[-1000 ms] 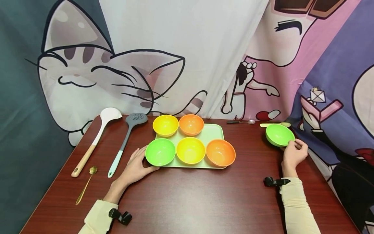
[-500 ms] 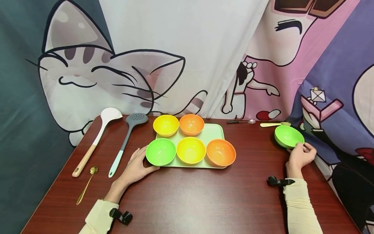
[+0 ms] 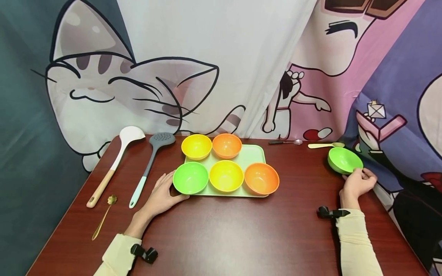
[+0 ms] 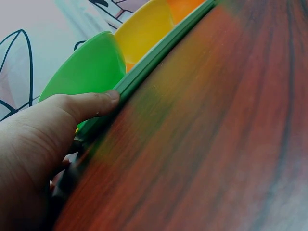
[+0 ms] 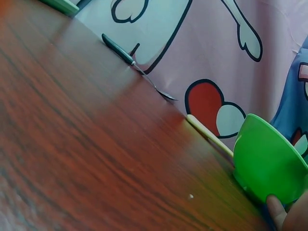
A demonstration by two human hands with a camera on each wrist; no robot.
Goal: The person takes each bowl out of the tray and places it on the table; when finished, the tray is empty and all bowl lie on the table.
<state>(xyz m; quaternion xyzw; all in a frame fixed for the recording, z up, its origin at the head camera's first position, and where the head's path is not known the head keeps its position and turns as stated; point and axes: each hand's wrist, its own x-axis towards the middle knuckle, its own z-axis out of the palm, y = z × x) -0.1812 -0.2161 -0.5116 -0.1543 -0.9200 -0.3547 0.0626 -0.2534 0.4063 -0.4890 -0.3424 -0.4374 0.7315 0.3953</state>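
Observation:
In the head view, my right hand (image 3: 355,184) pinches the near right rim of a green bowl (image 3: 344,161) at the table's right edge. The right wrist view shows the thumb on that green bowl (image 5: 269,159), which looks tilted; I cannot tell if its base touches the table. My left hand (image 3: 161,195) holds the front left corner of a pale green tray (image 3: 253,153), its thumb along the front edge; some fingertips are hidden. A second green bowl (image 3: 190,178) sits beside that hand, with two yellow bowls (image 3: 226,176) and two orange bowls (image 3: 261,179) also on the tray.
To the left lie a white ladle (image 3: 119,161), a grey slotted skimmer (image 3: 152,165) and a small gold spoon (image 3: 103,218). Near the back edge are a black-handled spoon (image 3: 284,142) and a pale yellow spoon (image 3: 324,145). A printed curtain (image 3: 221,76) hangs behind the table.
My right hand has carried the green bowl to the right, with only a slight shift in the last half second. The left hand and the tray have stayed in place.

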